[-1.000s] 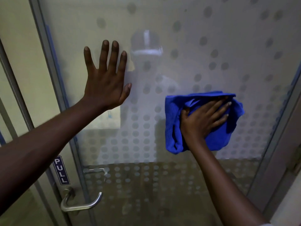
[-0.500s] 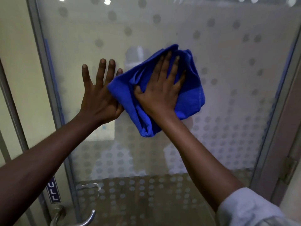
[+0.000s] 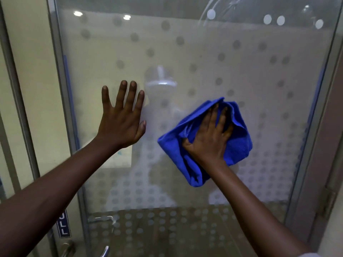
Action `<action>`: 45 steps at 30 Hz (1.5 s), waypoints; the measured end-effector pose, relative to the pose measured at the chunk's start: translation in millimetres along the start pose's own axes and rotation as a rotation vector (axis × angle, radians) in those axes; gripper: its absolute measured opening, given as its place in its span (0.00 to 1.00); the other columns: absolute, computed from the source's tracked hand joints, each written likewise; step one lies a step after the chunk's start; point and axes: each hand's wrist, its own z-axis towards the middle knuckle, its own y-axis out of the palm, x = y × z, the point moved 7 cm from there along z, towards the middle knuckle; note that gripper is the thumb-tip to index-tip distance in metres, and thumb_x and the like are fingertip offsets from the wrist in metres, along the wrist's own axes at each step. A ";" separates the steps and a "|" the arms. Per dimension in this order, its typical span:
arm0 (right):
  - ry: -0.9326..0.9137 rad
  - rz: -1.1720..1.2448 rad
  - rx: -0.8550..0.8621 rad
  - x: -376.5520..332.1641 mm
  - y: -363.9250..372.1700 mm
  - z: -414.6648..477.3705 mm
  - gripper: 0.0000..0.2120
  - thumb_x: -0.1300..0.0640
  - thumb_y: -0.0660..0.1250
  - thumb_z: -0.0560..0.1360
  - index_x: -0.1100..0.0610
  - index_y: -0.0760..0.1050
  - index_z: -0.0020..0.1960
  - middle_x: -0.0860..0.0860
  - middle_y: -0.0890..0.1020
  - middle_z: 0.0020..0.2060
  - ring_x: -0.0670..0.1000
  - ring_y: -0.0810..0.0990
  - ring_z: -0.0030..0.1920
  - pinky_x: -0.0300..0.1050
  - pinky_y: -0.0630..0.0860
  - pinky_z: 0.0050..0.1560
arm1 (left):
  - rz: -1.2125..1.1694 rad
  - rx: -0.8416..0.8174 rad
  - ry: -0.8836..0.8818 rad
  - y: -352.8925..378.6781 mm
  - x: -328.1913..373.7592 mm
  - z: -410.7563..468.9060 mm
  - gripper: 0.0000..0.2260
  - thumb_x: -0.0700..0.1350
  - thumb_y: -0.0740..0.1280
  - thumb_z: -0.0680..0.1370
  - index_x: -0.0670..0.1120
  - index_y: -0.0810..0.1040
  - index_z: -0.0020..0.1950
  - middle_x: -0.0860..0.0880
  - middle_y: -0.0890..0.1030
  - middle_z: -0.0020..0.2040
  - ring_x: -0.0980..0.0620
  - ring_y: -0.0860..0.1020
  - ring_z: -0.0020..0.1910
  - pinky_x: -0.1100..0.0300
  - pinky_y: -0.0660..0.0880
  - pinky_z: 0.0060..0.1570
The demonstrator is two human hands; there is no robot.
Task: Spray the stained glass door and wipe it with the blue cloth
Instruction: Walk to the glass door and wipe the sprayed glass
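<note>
The glass door point(image 3: 213, 58) fills the view, frosted with rows of dots and showing curved wipe streaks near its top right. My right hand point(image 3: 209, 138) presses a crumpled blue cloth point(image 3: 239, 143) flat against the glass right of centre, fingers spread over it. My left hand point(image 3: 121, 117) lies flat on the glass to the left, fingers apart, holding nothing, a short gap from the cloth. No spray bottle is in view.
A grey metal frame point(image 3: 61, 101) runs down the door's left side, with a blue PULL label point(image 3: 64, 224) and a metal lever handle point(image 3: 104, 251) at the bottom. A frame post point(image 3: 315, 145) and a hinge point(image 3: 329, 199) stand on the right.
My right hand has swept the cloth from lower right up beside my left hand, then back down to the right. My left hand has stayed flat on the glass.
</note>
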 end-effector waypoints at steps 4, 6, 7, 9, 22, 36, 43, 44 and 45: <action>0.182 0.022 0.049 22.5 -23.9 41.2 0.51 0.31 0.55 0.68 0.67 0.50 0.77 0.63 0.55 0.78 0.67 0.51 0.77 0.74 0.52 0.69 | -0.011 -0.007 -0.002 -1.2 0.7 1.1 0.34 0.56 0.52 0.79 0.39 0.51 0.80 0.33 0.52 0.79 0.33 0.51 0.78 0.24 0.47 0.69; 0.228 0.047 0.066 14.0 -34.3 61.8 0.51 0.31 0.54 0.69 0.67 0.51 0.77 0.62 0.54 0.78 0.67 0.50 0.77 0.73 0.51 0.70 | -0.014 -0.011 -0.003 -0.8 1.2 0.9 0.34 0.56 0.52 0.79 0.39 0.50 0.80 0.34 0.52 0.79 0.33 0.50 0.78 0.24 0.47 0.69; 0.222 0.053 0.068 5.5 -37.9 70.3 0.51 0.31 0.53 0.69 0.67 0.51 0.77 0.62 0.54 0.78 0.67 0.50 0.77 0.73 0.51 0.70 | -0.014 -0.010 -0.003 -0.5 1.2 0.6 0.33 0.56 0.52 0.79 0.40 0.50 0.80 0.34 0.51 0.79 0.33 0.49 0.78 0.25 0.46 0.69; 0.156 0.041 0.069 -15.9 -41.3 81.3 0.50 0.31 0.52 0.70 0.67 0.52 0.77 0.62 0.54 0.78 0.67 0.50 0.77 0.73 0.51 0.70 | -0.018 -0.008 -0.011 -0.2 -0.2 -0.1 0.32 0.56 0.50 0.80 0.41 0.49 0.80 0.36 0.50 0.80 0.34 0.49 0.79 0.26 0.47 0.70; -0.379 -0.096 0.045 -21.9 -3.0 -3.4 0.51 0.27 0.61 0.66 0.57 0.56 0.78 0.53 0.56 0.78 0.72 0.56 0.74 0.80 0.53 0.64 | -0.031 0.051 -0.028 1.9 -7.8 -3.4 0.29 0.54 0.49 0.82 0.46 0.50 0.81 0.41 0.52 0.81 0.41 0.47 0.80 0.33 0.44 0.74; -0.213 -0.061 0.093 -42.1 -33.6 62.1 0.51 0.22 0.56 0.59 0.43 0.56 0.77 0.67 0.52 0.77 0.74 0.47 0.75 0.78 0.44 0.67 | -0.004 -0.011 -0.041 1.3 -4.1 -1.9 0.30 0.54 0.50 0.81 0.43 0.52 0.80 0.39 0.51 0.81 0.39 0.48 0.80 0.30 0.46 0.73; -0.401 -0.061 0.028 -58.0 -10.6 13.4 0.51 0.22 0.57 0.62 0.44 0.52 0.79 0.67 0.49 0.78 0.74 0.44 0.75 0.80 0.45 0.67 | -0.094 -0.133 -0.089 -5.0 -1.0 0.6 0.29 0.55 0.50 0.81 0.43 0.54 0.80 0.39 0.54 0.80 0.38 0.51 0.79 0.30 0.47 0.72; -0.401 -0.055 0.017 -58.0 -8.7 7.4 0.51 0.22 0.57 0.62 0.44 0.52 0.79 0.67 0.49 0.78 0.74 0.44 0.75 0.80 0.45 0.67 | -0.134 -0.137 -0.134 -9.6 0.1 1.1 0.29 0.55 0.51 0.81 0.42 0.57 0.79 0.38 0.56 0.80 0.38 0.52 0.79 0.30 0.48 0.72; -0.388 -0.050 0.003 -57.7 -6.8 3.0 0.50 0.22 0.57 0.62 0.44 0.52 0.79 0.67 0.49 0.78 0.73 0.44 0.75 0.79 0.45 0.67 | -0.186 -0.140 -0.189 -13.7 2.1 0.6 0.29 0.55 0.52 0.80 0.42 0.61 0.77 0.38 0.58 0.79 0.37 0.54 0.78 0.32 0.48 0.73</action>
